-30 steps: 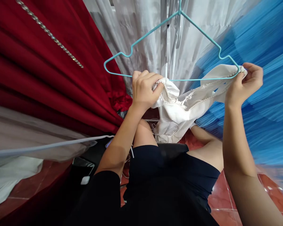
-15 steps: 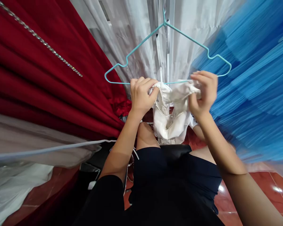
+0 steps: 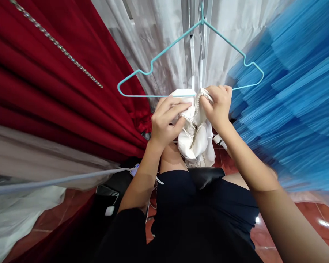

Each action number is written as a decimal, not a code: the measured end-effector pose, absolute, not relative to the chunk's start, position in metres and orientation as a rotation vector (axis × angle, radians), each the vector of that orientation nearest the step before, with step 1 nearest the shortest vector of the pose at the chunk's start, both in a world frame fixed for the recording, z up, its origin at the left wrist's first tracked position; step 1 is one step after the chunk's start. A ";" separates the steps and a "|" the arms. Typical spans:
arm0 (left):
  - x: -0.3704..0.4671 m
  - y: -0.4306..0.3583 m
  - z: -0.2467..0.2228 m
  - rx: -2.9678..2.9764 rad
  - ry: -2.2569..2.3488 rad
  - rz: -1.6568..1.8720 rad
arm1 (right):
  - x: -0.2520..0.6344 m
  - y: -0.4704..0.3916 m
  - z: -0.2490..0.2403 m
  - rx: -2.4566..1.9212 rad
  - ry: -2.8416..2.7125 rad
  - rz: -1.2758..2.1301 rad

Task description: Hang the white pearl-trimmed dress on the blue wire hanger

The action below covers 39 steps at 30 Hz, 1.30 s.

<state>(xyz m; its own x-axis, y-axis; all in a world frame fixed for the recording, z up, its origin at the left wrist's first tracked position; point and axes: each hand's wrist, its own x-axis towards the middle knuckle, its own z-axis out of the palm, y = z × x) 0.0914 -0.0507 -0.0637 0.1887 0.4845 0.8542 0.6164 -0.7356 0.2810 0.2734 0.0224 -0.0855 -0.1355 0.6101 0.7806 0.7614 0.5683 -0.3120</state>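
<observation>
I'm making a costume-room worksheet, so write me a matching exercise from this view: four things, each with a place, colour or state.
1. clothes hanger
2. bead-trimmed garment
3. ruffled tulle
4. rhinestone trim

A. against red fabric
B. held in left hand and right hand
C. turquoise
D. picture's right side

Pairs: 1-C; 2-B; 3-D; 4-A

We seem to be in a clothing shop or dressmaker's workroom, with red cloth (image 3: 71, 91), blue tulle (image 3: 290, 98) (layered, ruffled), white drapes (image 3: 159, 29) and a hanger (image 3: 177, 42) before us.
</observation>
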 end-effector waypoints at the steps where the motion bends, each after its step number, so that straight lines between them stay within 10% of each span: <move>1: 0.091 -0.055 -0.069 -2.270 -1.119 -1.692 | 0.273 0.024 -0.084 -1.127 -1.843 -0.187; 11: 0.028 -0.015 -0.105 -1.607 -1.579 -2.708 | 0.295 0.033 -0.081 -1.138 -1.821 -0.264; 39: 0.029 0.031 0.003 -1.907 -1.280 -1.724 | 0.274 0.014 -0.094 -1.167 -1.827 -0.201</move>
